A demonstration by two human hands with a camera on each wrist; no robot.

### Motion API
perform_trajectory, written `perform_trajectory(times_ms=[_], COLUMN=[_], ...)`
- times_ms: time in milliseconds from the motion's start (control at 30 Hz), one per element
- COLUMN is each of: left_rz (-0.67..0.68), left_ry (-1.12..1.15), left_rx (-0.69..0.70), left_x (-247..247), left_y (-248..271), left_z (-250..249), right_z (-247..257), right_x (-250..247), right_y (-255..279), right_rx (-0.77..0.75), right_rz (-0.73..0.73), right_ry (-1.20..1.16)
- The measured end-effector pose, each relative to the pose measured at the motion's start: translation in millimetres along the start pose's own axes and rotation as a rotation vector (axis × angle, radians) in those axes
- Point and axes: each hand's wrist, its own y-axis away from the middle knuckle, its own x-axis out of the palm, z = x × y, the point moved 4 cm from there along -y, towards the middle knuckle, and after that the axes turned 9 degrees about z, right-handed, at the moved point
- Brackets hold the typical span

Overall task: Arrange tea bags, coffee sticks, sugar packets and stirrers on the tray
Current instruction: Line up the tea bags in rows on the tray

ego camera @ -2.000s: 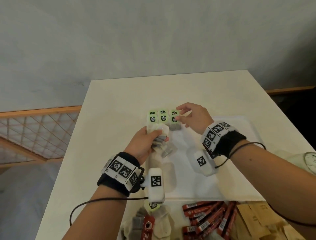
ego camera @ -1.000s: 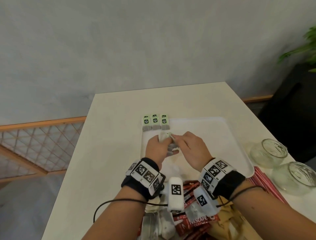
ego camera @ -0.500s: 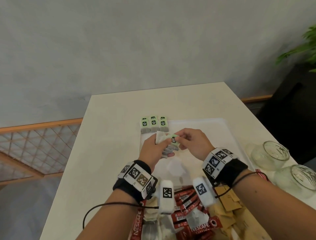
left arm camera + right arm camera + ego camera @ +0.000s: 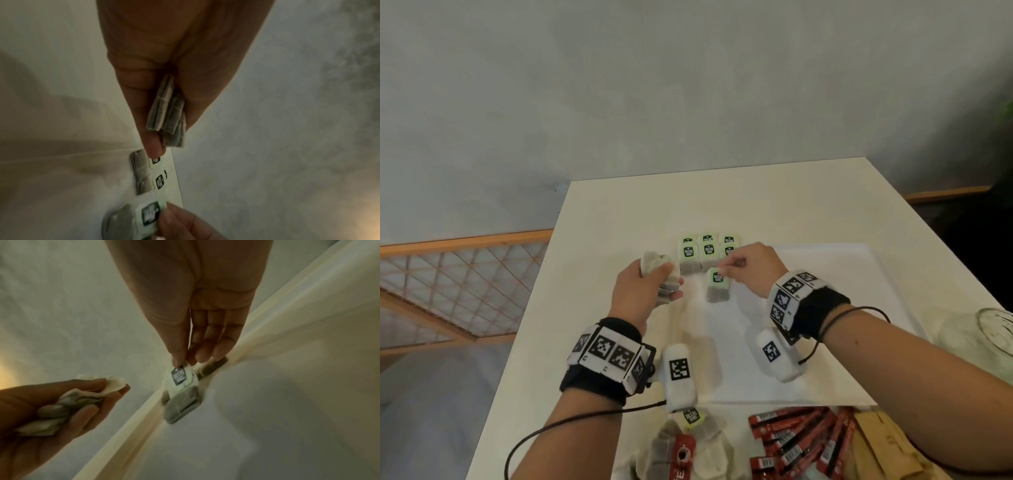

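A white tray (image 4: 825, 342) lies on the table. Several tea bags with green tags (image 4: 707, 251) stand in rows at its far left corner. My right hand (image 4: 732, 270) pinches the green tag of one tea bag (image 4: 717, 284) just in front of those rows; the same bag (image 4: 180, 391) hangs over the tray's rim in the right wrist view. My left hand (image 4: 657, 277) grips a bundle of tea bags (image 4: 168, 113) to the left of the rows, above the table. Red coffee sticks (image 4: 798, 442) and brown sugar packets (image 4: 880, 445) lie near the front edge.
A loose heap of tea bags (image 4: 688, 445) sits on the table in front of the tray. A glass jar (image 4: 989, 335) stands at the right edge. A wooden lattice rail (image 4: 458, 284) runs off to the left of the table.
My right hand has pulled one tea bag out of the left hand's bundle and carried it toward the rows on the tray. The left hand has shifted leftward with the rest.
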Motion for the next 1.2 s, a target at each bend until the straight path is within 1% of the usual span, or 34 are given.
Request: perform_trajectory(times_ms=[100,267,433,567,633,767,833,900,1000,1067,1133,1200], left_rz=[-0.008,-0.007,-0.005,0.037,0.057,0.098,0.136,0.186,0.277,0.335,0.363,0.357], left_ry=[0.009,0.022,0.067,0.087,0.102,0.103,0.081,0.047,-0.018,-0.058,-0.084,-0.08], left_rx=[-0.019,-0.037,-0.066,-0.075,-0.075,-0.078,-0.072,-0.072,-0.089,-0.091,-0.092,-0.11], left_x=[-1.5,-1.3,0.6,3.8,5.4,12.2,19.2,29.6,47.9,58.2,64.6,66.8], left_y=[-5.0,-6.8,-7.9,-5.7,-3.1,5.3,11.2,17.1,26.1,32.1,37.4,41.4], left_z=[5.9,13.9,16.6,17.2,16.5,14.4,14.0,13.3,12.2,11.2,11.1,12.7], right_z=[14.8,17.2,13.7,13.2,12.1,6.0,1.0,-2.7,0.7,4.6,4.4,0.9], right_x=[5.5,-7.3,-9.7,-9.2,-12.8,-29.6,-32.1,-26.5,-9.0,0.7,3.8,2.8], right_y=[-15.4,-30.4,-37.5,-41.4,-39.9,-24.1,-9.3,8.6,39.6,56.5,66.8,72.6], right_rx=[-0.041,-0.003,-0.011,-0.021,-0.016,-0.016,-0.009,-0.015,-0.063,-0.094,-0.102,-0.092], right_rz=[0.024,-0.059,-0.069,-0.057,-0.062,-0.15,-0.16,-0.119,0.031,0.092,0.08,0.053], right_ry=[0.056,0.129,0.115,0.118,0.079,-0.04,-0.082,-0.149,-0.241,-0.288,-0.33,-0.352])
